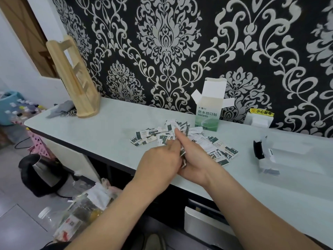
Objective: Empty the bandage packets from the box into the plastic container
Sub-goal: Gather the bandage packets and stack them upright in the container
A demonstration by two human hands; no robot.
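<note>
Both hands are together mid-frame. The left grip (158, 160) and right grip (195, 159) are curled round a small stack of packets (182, 154), pinching it between them so only the edges peek out. The rest of the loose bandage packets (225, 152) are scattered over the pale bench (108, 130), just above and right of the hands. The box (207, 114) stands upright behind them against the wall, top flaps open. The clear plastic container (281, 159) sits well apart at the right of the frame. There's something white inside, but it's too blurry to tell what. A wooden rack (75, 78) stands at upper left.
</note>
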